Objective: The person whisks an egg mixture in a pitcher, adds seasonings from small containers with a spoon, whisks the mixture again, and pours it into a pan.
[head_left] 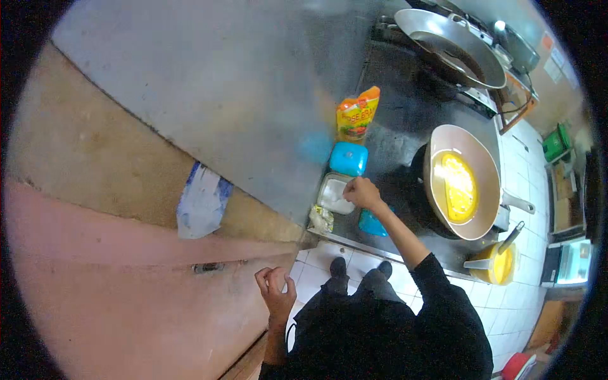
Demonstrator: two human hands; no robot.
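My right hand (pixel 362 192) reaches over an uncovered tub (pixel 329 205) of white powder (pixel 337 201). Its fingers are pinched together at the tub's edge, and whatever they hold is hidden. A blue lid or box (pixel 349 158) lies just beyond the tub. Another blue lid (pixel 372 223) is partly covered by my right forearm. Beside the tub sits a small crumpled packet (pixel 322 218). My left hand (pixel 276 291) hangs in the air left of the counter, fingers loosely curled and apart, with nothing visible in it. Yellow egg-like liquid (pixel 459 187) spreads in a beige frying pan (pixel 487 206).
An orange and yellow pouch (pixel 358 115) stands behind the blue lid. A large metal wok (pixel 491 66) occupies the far burner. On the right is a pitcher (pixel 503 265) of yellow liquid with a handled utensil. A metal worktop (pixel 209 76) stretches left.
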